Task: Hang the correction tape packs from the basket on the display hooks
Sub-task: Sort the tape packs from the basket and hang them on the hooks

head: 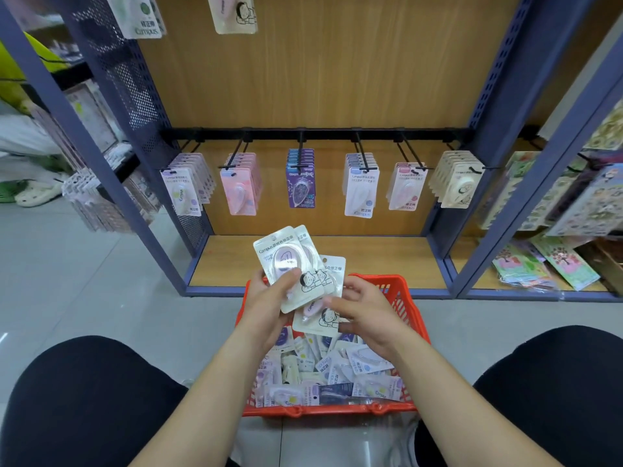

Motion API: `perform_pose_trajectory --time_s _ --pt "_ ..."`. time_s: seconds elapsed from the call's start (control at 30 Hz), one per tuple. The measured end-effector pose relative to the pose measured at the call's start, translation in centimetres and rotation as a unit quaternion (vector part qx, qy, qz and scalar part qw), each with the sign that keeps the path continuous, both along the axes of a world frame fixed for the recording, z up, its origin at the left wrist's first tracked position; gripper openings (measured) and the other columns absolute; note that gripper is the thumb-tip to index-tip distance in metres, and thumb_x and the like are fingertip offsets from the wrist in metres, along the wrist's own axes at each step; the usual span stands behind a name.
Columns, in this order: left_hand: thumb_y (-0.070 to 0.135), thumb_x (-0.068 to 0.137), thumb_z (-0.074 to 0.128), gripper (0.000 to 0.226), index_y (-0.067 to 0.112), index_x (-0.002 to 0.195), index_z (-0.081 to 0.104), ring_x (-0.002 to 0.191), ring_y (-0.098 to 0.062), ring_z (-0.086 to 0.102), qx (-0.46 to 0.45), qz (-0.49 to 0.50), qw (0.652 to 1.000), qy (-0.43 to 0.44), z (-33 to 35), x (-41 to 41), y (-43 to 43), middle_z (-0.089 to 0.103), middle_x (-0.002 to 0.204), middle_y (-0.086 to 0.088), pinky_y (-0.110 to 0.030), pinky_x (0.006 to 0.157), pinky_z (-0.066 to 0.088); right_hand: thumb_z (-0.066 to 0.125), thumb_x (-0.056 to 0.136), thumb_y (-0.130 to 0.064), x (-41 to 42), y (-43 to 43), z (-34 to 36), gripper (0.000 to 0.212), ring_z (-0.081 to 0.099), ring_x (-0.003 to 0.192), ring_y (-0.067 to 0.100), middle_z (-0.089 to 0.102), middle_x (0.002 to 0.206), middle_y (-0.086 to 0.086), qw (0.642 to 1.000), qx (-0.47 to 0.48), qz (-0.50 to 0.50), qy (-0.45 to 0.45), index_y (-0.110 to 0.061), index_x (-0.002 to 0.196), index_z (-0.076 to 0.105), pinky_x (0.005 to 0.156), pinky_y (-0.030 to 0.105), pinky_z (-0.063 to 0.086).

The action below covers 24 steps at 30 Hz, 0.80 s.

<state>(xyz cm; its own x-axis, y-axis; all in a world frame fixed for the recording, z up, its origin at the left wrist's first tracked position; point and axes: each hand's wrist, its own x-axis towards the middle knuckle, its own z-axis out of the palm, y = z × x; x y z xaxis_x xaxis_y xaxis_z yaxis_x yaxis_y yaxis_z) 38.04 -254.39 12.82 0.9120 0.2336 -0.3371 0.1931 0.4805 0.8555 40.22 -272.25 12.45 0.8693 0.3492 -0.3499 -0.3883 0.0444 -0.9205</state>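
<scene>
My left hand (269, 298) grips a small fan of cream correction tape packs (286, 261) with a cartoon figure, held above the red basket (401, 298). My right hand (360, 311) pinches the edge of another cream pack (320, 323) just below the fan. The basket holds several more packs (337, 372) in mixed colours. On the shelf ahead, a black rail (313, 133) carries several display hooks (360, 153), each with a row of hanging packs: white, pink, purple, white, pink-white, and cream packs (458, 183) at the far right.
Two packs hang higher up (232, 11). The wooden shelf floor (313, 261) lies behind the basket. Sticker sheets (553, 264) fill the neighbouring shelf on the right. My knees (84, 392) flank the basket. Another person's shoe (37, 193) is at the far left.
</scene>
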Motion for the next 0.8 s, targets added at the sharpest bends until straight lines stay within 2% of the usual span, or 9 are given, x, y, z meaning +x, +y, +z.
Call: perform_pose_trajectory --time_s 0.07,0.13,0.23,0.37,0.43,0.57,0.7,0.8 --pt "0.006 0.090 0.074 0.042 0.015 0.127 0.056 0.098 -0.031 0.076 0.008 0.003 1.000 0.002 0.7 0.2 0.3 0.076 0.112 -0.012 -0.049 0.085 0.060 0.080 0.083 0.000 0.0 0.3 0.3 0.040 0.074 0.102 0.029 0.078 0.106 0.007 0.999 -0.024 -0.010 -0.029 -0.011 0.117 0.063 0.092 0.048 0.058" --pt "0.008 0.087 0.078 0.048 0.014 0.129 0.054 0.098 -0.030 0.076 0.024 0.010 1.000 -0.005 1.7 0.5 0.9 0.075 0.114 -0.012 -0.051 0.088 0.060 0.080 0.082 0.001 0.6 0.7 1.0 0.043 0.074 0.102 0.027 0.079 0.105 0.006 0.998 -0.034 -0.013 -0.049 -0.013 0.118 0.063 0.096 0.052 0.057" --pt "0.010 0.083 0.081 0.059 0.013 0.134 0.051 0.098 -0.030 0.076 0.053 0.024 0.998 -0.029 3.9 1.5 2.7 0.074 0.117 -0.012 -0.054 0.091 0.059 0.078 0.082 0.003 2.4 1.6 2.9 0.043 0.074 0.102 0.024 0.079 0.105 0.003 0.995 -0.049 -0.008 -0.083 -0.015 0.119 0.064 0.096 0.051 0.057" --pt "0.013 0.082 0.083 0.063 0.016 0.136 0.050 0.096 -0.026 0.077 0.088 0.042 0.994 -0.052 7.5 3.4 7.0 0.074 0.119 -0.008 -0.049 0.084 0.062 0.068 0.082 0.009 5.7 3.3 6.0 0.035 0.074 0.093 0.023 0.079 0.094 0.000 0.988 -0.064 -0.066 -0.125 -0.016 0.106 0.066 0.092 0.053 0.057" --pt "0.013 0.081 0.084 0.065 0.019 0.137 0.051 0.099 -0.027 0.076 0.110 0.047 0.990 -0.077 9.5 4.3 9.4 0.073 0.121 -0.006 -0.049 0.085 0.061 0.064 0.085 0.005 7.6 4.5 8.0 0.032 0.074 0.099 0.027 0.079 0.097 -0.001 0.985 -0.055 -0.083 -0.139 -0.016 0.109 0.065 0.089 0.054 0.058" --pt "0.013 0.084 0.081 0.058 0.021 0.133 0.053 0.101 -0.025 0.075 0.155 0.062 0.976 -0.142 13.4 5.8 13.8 0.075 0.118 0.000 -0.043 0.078 0.061 0.063 0.092 -0.003 11.2 8.5 13.1 0.029 0.075 0.101 0.023 0.078 0.105 -0.005 0.975 -0.040 -0.064 -0.210 -0.019 0.117 0.060 0.075 0.042 0.058" --pt "0.024 0.065 0.088 0.071 0.020 0.129 0.058 0.104 -0.028 0.074 0.163 0.122 0.964 -0.170 15.6 7.5 17.4 0.074 0.118 -0.004 -0.055 0.090 0.059 0.065 0.090 -0.002 14.0 13.8 19.0 0.032 0.075 0.097 0.016 0.079 0.099 -0.007 0.958 -0.032 -0.033 -0.281 -0.021 0.116 0.062 0.082 0.041 0.060" --pt "0.025 0.062 0.086 0.066 0.022 0.122 0.059 0.103 -0.028 0.074 0.130 0.135 0.966 -0.179 15.4 8.4 17.7 0.074 0.116 -0.006 -0.052 0.087 0.060 0.065 0.077 -0.005 14.7 17.8 20.7 0.037 0.072 0.103 0.024 0.078 0.099 -0.005 0.962 -0.031 -0.011 -0.269 -0.022 0.110 0.066 0.084 0.044 0.057"
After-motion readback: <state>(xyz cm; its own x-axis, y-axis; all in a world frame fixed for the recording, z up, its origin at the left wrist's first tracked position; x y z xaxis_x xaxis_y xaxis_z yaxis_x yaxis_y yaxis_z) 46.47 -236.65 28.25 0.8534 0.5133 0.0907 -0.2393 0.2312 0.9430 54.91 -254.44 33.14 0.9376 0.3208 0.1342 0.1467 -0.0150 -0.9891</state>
